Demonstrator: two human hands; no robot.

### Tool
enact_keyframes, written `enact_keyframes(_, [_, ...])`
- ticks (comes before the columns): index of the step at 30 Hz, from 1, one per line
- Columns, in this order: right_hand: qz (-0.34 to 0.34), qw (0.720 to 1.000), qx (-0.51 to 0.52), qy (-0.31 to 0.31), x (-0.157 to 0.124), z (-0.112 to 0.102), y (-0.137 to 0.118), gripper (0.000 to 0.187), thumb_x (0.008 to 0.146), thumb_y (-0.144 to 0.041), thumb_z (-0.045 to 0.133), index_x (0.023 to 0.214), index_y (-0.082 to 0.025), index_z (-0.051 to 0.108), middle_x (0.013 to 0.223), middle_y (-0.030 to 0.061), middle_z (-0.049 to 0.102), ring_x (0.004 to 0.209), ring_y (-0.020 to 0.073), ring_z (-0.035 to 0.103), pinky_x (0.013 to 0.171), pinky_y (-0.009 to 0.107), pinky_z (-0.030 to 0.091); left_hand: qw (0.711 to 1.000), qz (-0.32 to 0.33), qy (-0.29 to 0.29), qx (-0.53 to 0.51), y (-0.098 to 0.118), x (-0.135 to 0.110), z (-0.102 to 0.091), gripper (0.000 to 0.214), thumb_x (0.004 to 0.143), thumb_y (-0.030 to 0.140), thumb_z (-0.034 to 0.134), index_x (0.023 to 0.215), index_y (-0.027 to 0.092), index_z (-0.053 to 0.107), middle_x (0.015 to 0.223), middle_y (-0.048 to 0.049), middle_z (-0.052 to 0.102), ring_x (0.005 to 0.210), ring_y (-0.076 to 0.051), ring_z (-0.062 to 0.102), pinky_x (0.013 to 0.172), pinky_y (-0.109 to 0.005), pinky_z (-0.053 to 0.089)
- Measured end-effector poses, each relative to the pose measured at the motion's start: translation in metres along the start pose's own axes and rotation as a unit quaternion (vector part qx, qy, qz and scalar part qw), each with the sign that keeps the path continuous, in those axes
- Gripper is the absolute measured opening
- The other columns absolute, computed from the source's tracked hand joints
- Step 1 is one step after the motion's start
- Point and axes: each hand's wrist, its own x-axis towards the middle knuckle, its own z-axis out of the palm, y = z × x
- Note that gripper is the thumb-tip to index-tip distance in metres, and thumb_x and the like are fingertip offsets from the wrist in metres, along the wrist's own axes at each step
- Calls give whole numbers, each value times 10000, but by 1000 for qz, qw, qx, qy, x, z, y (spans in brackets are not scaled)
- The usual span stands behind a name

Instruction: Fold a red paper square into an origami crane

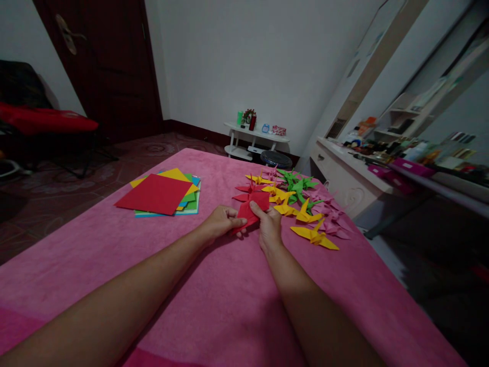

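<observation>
Between my two hands is a folded piece of red origami paper [249, 209], raised a little over the pink cloth. My left hand [225, 223] pinches its lower left edge, thumb on top and fingertips showing beneath. On the right side, my right hand [270, 220] grips the paper with the thumb pressed flat on its face; its other fingers are mostly hidden. Just beyond the paper sits a red paper crane [250, 187]. Several yellow cranes [315, 235], green cranes [300, 184] and pink cranes [330, 214] lie in rows to the right.
A loose stack of coloured paper squares, a red sheet [157, 193] uppermost, lies at the left on the pink-covered surface [171, 306]. A cluttered dresser [344, 165] stands along the right. A small white shelf [244, 130] is at the far wall, and a red-covered chair [46, 121] at the left.
</observation>
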Motion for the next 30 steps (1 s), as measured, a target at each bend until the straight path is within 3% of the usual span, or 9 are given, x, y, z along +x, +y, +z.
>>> enact_keyframes(7, [1, 1000, -12, -6, 0, 0, 2, 255, 598, -321, 793, 714, -134, 665, 641, 13, 686, 521, 136, 584, 534, 260, 474, 999, 3, -27, -38, 3, -4, 2, 325, 645, 383, 730, 668, 62, 685, 575, -70, 650, 442, -75, 488, 451, -194, 303])
enact_keyframes(14, [28, 996, -53, -64, -11, 4, 0, 264, 678, -393, 739, 681, -159, 617, 468, -33, 579, 340, 110, 449, 357, 238, 344, 996, 9, -28, -79, -2, -1, 3, 456, 641, 511, 762, 646, 64, 674, 576, -89, 664, 495, -130, 590, 539, -239, 448])
enact_keyframes(19, [-9, 999, -35, -24, -8, 3, -2, 259, 653, -360, 764, 653, -141, 627, 571, -6, 636, 470, 111, 522, 471, 233, 417, 997, -13, -28, -67, -1, -2, 0, 426, 628, 480, 773, 664, 67, 675, 554, -92, 669, 481, -150, 610, 518, -242, 470])
enact_keyframes(23, [18, 997, -20, -66, -1, 1, -4, 252, 621, -333, 780, 732, -138, 664, 667, 3, 669, 560, 119, 568, 558, 239, 459, 998, -27, -15, -46, 1, -2, -4, 371, 649, 442, 753, 655, 82, 665, 507, -52, 636, 417, -111, 553, 446, -202, 402])
enact_keyframes(26, [39, 995, -33, -88, 12, -6, -13, 365, 548, -300, 818, 853, -164, 671, 755, 4, 684, 649, 128, 603, 643, 246, 486, 999, -36, -15, -23, 3, -2, -9, 329, 647, 408, 742, 657, 88, 667, 476, -25, 601, 389, -95, 504, 421, -198, 357])
enact_keyframes(28, [6, 992, -75, -102, 20, -12, -23, 459, 515, -272, 835, 933, -187, 667, 855, 18, 691, 756, 142, 623, 721, 256, 496, 999, -41, -21, -3, 5, -1, -12, 301, 639, 385, 735, 669, 92, 673, 476, -9, 584, 380, -82, 465, 407, -194, 316])
enact_keyframes(30, [-54, 973, -163, -155, 24, -18, -34, 560, 501, -227, 840, 1033, -213, 665, 1008, 40, 689, 882, 168, 620, 798, 287, 493, 998, -43, -33, 18, 6, -2, -15, 281, 630, 368, 730, 688, 99, 677, 499, 5, 578, 387, -72, 438, 410, -193, 292])
